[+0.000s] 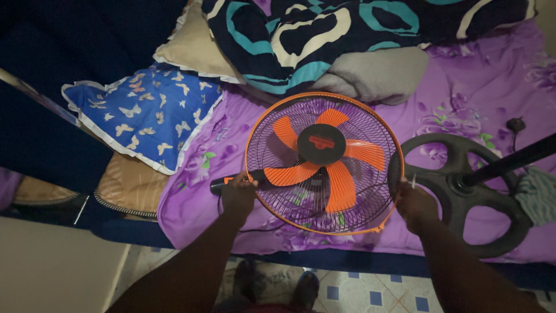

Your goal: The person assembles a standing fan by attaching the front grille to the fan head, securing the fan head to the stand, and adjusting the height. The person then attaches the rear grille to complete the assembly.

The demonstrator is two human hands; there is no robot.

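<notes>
Dim bedroom, with a bed [498, 87] under a purple flowered sheet and a strip of blue-and-white floor tiles [370, 293] below its edge. Lay flat near the bed's front edge: a fan head [322, 163] with orange blades inside a dark wire cage rimmed in orange. Gripped at the fan's left rim by the left hand [238, 196], fingers curled shut around the orange ring. Closed on the fan's right rim: the right hand [414, 204], pinching a small pale piece too small to make out. Rested just right of the fan, touching its rim: a round black spoked base [463, 223] with a dark pole [509, 162]. Up-left of the fan, a blue butterfly pillow [145, 116]; beyond the fan, a patterned blanket [324, 35].
</notes>
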